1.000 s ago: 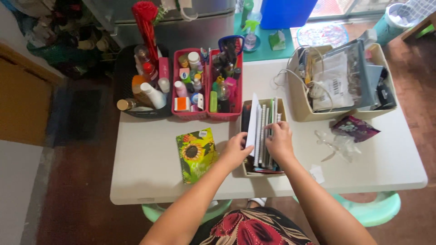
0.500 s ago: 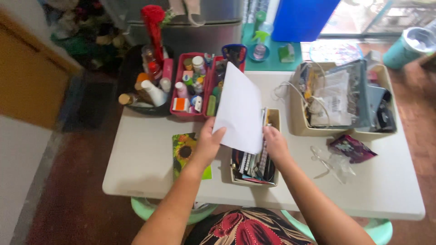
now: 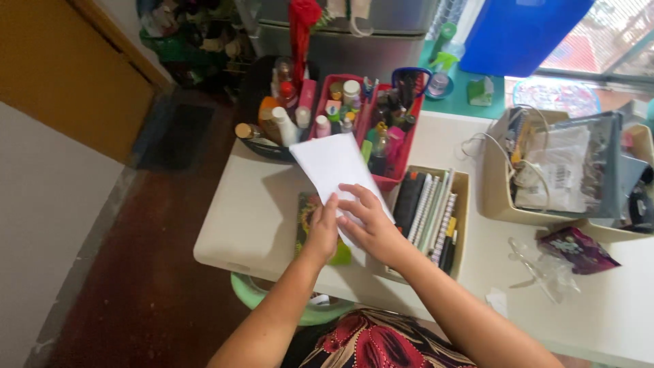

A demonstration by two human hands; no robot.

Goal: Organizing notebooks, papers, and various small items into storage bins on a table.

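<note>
- The white table (image 3: 259, 204) carries everything: at 12 o'clock two red caddies (image 3: 381, 129) packed with bottles and pens, at 2 o'clock a beige bin (image 3: 497, 197) of papers and cables, and at the centre a beige box (image 3: 462, 225) of notebooks standing on edge.
- A sunflower-cover notebook (image 3: 304, 211) lies flat at 9 o'clock of that box, mostly hidden under the paper and the hands.
- The white sheet of paper (image 3: 327, 163) sits over the sunflower notebook, just at 9 o'clock of the box. Its long axis runs from about 11 o'clock down to 5 o'clock, with the free far end pointing up toward the caddies.
- The right hand (image 3: 368, 218) lies on the sheet's near end, fingers spread flat over it, thumb side apparently pinching the edge.
- The left hand (image 3: 321, 228) presses its fingertips on the sheet's near-left edge; whether its grip closes under the paper I cannot tell.
- Judged from this, the step in hand is handling a single sheet beside the box; a next move would call for both hands keeping the sheet flat and unbent.
</note>
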